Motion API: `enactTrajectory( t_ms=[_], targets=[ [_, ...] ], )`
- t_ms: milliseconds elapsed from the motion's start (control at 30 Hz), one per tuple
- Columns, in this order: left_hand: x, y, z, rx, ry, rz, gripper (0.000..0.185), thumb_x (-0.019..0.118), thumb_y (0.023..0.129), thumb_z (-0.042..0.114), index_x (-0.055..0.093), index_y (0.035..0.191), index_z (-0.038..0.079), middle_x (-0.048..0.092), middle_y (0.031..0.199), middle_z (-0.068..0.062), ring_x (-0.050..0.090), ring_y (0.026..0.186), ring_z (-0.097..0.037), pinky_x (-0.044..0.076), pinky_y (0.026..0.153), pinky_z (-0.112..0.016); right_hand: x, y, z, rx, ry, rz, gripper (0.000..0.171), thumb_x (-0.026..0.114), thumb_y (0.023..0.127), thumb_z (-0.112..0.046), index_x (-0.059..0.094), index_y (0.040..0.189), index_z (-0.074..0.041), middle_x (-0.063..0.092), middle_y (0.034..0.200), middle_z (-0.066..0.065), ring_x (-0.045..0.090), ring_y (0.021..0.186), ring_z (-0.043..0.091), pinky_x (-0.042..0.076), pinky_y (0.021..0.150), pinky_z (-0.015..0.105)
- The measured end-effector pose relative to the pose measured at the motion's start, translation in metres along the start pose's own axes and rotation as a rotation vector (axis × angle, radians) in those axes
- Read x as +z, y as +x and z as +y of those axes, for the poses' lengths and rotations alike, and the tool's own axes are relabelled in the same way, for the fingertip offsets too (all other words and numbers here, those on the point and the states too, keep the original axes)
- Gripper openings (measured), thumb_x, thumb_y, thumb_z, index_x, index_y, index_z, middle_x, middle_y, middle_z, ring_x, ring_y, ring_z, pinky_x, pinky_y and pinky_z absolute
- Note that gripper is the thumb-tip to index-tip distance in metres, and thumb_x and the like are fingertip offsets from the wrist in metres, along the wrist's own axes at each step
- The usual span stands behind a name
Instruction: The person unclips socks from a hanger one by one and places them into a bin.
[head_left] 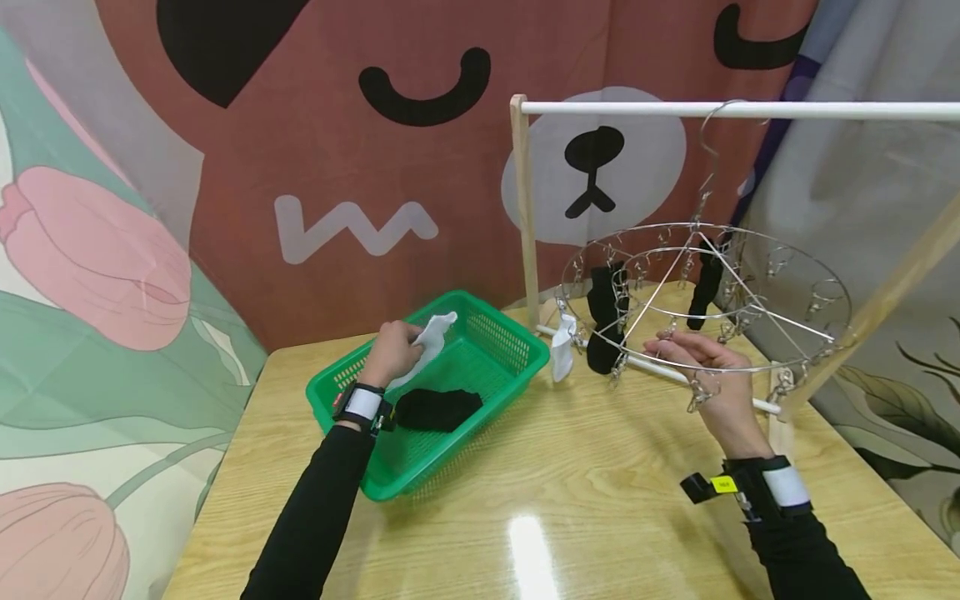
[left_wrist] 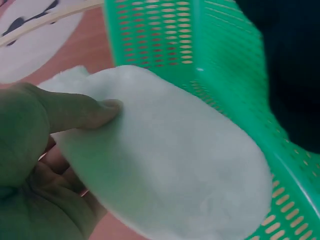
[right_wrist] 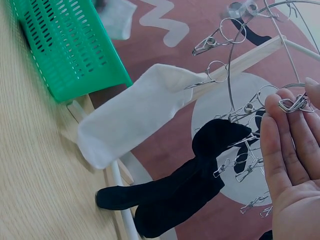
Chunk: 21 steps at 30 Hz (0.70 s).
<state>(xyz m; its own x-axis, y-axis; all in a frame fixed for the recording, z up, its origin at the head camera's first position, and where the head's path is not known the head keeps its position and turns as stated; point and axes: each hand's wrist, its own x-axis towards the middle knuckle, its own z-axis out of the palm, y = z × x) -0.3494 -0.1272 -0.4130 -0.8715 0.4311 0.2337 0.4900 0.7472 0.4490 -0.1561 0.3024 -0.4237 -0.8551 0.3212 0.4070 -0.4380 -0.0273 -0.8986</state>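
A white sock (left_wrist: 180,155) is pinched between the thumb and fingers of my left hand (head_left: 393,353); it hangs over the green basket (head_left: 529,364). A black sock (head_left: 437,410) lies in that basket, below and right of this hand. My right hand (head_left: 712,354) is at the round metal clip hanger (head_left: 651,305), holding a small wire clip (right_wrist: 295,103) between thumb and fingers. Clipped to the hanger's left side are another white sock (right_wrist: 142,115) and black socks (right_wrist: 175,187). One more black sock (head_left: 705,287) hangs at its back.
The hanger hooks over a white rod (head_left: 637,109) on a wooden stand (head_left: 524,217). This stand and the basket rest on a wood-grain table (head_left: 600,517). A printed curtain (head_left: 337,158) hangs close behind them.
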Motion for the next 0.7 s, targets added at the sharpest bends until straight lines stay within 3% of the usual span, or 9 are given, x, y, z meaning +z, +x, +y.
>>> enactTrajectory(
  t_ms=[100, 133, 200, 300, 433, 567, 700],
  targets=[
    [0.008, 0.000, 0.003, 0.021, 0.074, -0.134, 0.015, 0.066, 0.088, -0.008, 0.069, 0.074, -0.002, 0.042, 0.064, 0.003, 0.030, 0.061, -0.014, 0.025, 0.056, -0.027, 0.000, 0.000, 0.000, -0.008, 0.033, 0.001, 0.025, 0.073, 0.099, 0.002, 0.072, 0.121, 0.012, 0.083, 0.104, 0.000, 0.081, 0.095, 0.011, 0.062, 0.085, 0.023],
    [0.011, -0.001, 0.005, 0.031, 0.096, -0.184, 0.014, 0.068, 0.087, -0.007, 0.070, 0.075, -0.002, 0.043, 0.065, 0.003, 0.031, 0.062, -0.013, 0.026, 0.057, -0.026, 0.000, 0.000, 0.000, -0.012, 0.037, 0.001, 0.024, 0.073, 0.099, 0.002, 0.072, 0.121, 0.012, 0.084, 0.104, 0.001, 0.081, 0.095, 0.012, 0.062, 0.085, 0.023],
    [0.015, -0.003, 0.010, 0.041, 0.111, -0.275, 0.012, 0.071, 0.088, -0.007, 0.076, 0.079, 0.000, 0.055, 0.066, 0.003, 0.040, 0.063, -0.012, 0.034, 0.057, -0.025, -0.001, 0.000, 0.000, -0.017, 0.046, 0.000, 0.025, 0.073, 0.099, 0.003, 0.072, 0.121, 0.013, 0.084, 0.103, 0.002, 0.081, 0.095, 0.012, 0.062, 0.085, 0.023],
    [0.019, -0.008, 0.016, 0.032, 0.112, -0.387, 0.010, 0.076, 0.089, -0.003, 0.083, 0.091, 0.004, 0.074, 0.083, -0.001, 0.059, 0.076, -0.013, 0.051, 0.068, -0.028, -0.002, 0.000, 0.001, -0.025, 0.029, -0.007, 0.026, 0.073, 0.100, 0.001, 0.071, 0.122, 0.014, 0.084, 0.103, 0.002, 0.081, 0.095, 0.012, 0.062, 0.084, 0.023],
    [0.022, -0.013, 0.021, -0.012, 0.125, -0.486, 0.015, 0.083, 0.091, 0.008, 0.085, 0.105, 0.011, 0.081, 0.107, -0.006, 0.071, 0.100, -0.020, 0.060, 0.086, -0.038, -0.004, 0.000, 0.002, -0.044, -0.013, -0.014, 0.027, 0.072, 0.101, 0.000, 0.070, 0.123, 0.015, 0.083, 0.104, 0.000, 0.080, 0.096, 0.011, 0.062, 0.085, 0.022],
    [0.020, -0.015, 0.021, -0.053, 0.123, -0.560, 0.021, 0.087, 0.090, 0.016, 0.084, 0.111, 0.014, 0.080, 0.114, -0.005, 0.071, 0.109, -0.022, 0.060, 0.091, -0.040, -0.005, 0.000, 0.002, -0.070, -0.017, -0.016, 0.025, 0.071, 0.101, 0.002, 0.069, 0.122, 0.016, 0.083, 0.106, -0.001, 0.080, 0.096, 0.010, 0.061, 0.086, 0.020],
    [0.018, -0.016, 0.019, -0.046, 0.084, -0.601, 0.025, 0.087, 0.090, 0.018, 0.083, 0.114, 0.014, 0.080, 0.116, -0.004, 0.071, 0.113, -0.023, 0.059, 0.096, -0.043, -0.004, 0.001, 0.003, -0.076, 0.024, -0.021, 0.023, 0.070, 0.100, 0.005, 0.069, 0.120, 0.017, 0.083, 0.108, 0.001, 0.080, 0.096, 0.011, 0.061, 0.087, 0.022]
  ],
)
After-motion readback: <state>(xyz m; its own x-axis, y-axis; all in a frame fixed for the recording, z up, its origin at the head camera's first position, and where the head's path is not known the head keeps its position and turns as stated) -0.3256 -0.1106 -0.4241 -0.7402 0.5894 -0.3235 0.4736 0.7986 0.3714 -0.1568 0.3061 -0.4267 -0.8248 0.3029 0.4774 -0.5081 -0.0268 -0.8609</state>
